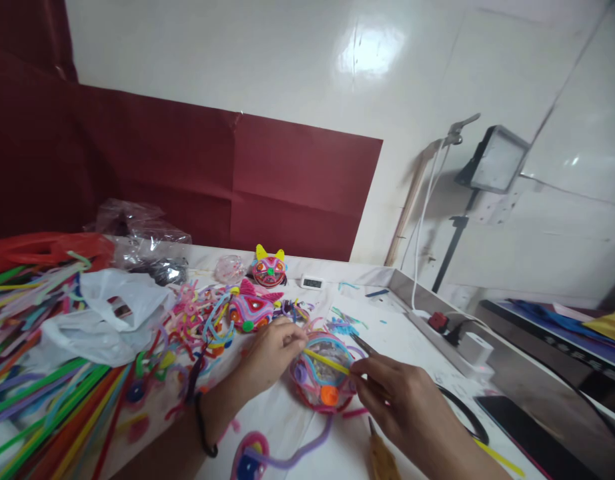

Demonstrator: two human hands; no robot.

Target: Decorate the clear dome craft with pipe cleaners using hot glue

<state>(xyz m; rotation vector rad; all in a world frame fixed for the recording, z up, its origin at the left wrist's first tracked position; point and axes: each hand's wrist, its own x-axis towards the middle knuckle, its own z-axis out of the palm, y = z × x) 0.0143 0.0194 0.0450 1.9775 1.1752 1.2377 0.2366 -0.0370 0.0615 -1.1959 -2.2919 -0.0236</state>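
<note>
Between my hands, a yellow pipe cleaner (330, 362) stretches over a round clear piece (312, 393) edged with pink, blue and purple pipe cleaners, with an orange disc on its front. My left hand (275, 353) pinches the strip's left end. My right hand (400, 397) closes round scissors (363, 344), whose dark blades point up and left, and its fingertips meet the strip's right end. Below that hand lies a pointed tool with an amber handle (382, 457); its kind is unclear. A purple pipe cleaner (307, 448) runs to a blue-centred pink coil (251, 460).
Loose pipe cleaners (52, 400) and a white plastic bag (112, 313) crowd the left. Two decorated animal-face pieces, one pink (250, 310), one yellow-eared (270, 267), stand behind. A digital clock (311, 283) is at the back; a phone (532, 437) and power strip (452, 347) lie right.
</note>
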